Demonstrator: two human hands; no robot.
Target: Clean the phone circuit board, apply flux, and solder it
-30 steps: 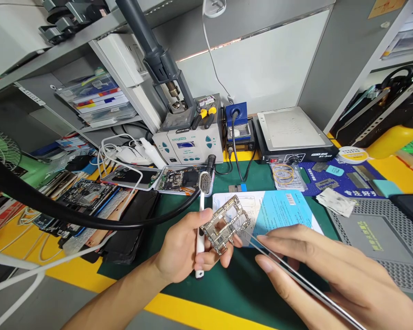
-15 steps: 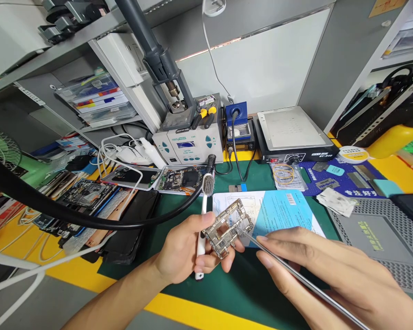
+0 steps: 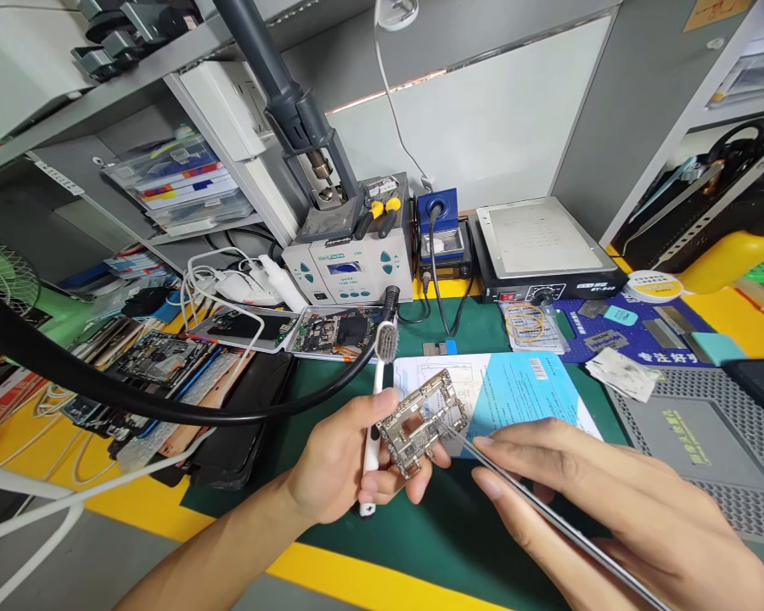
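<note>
- Left hand (image 3: pixel 331 462): fingers curled closed, thumb on the near-left edge of a circuit board (image 3: pixel 420 440), which I find tilted above the green mat (image 3: pixel 350 543) at the centre of the frame.
- Same hand: also grips a white-handled brush (image 3: pixel 370 458), bristles up (grey, from where I stand).
- Right hand (image 3: pixel 611 492), lower right: thumb and fingers pinched on metal tweezers (image 3: pixel 535 501); tips at the board's right part, contact and tip gap impossible to tell.
- Behind the board: blue-and-white printed sheet (image 3: pixel 515 395).
- Upper centre: grey control unit (image 3: pixel 350 263); flat-topped heating plate (image 3: pixel 541 238) to its right.
</note>
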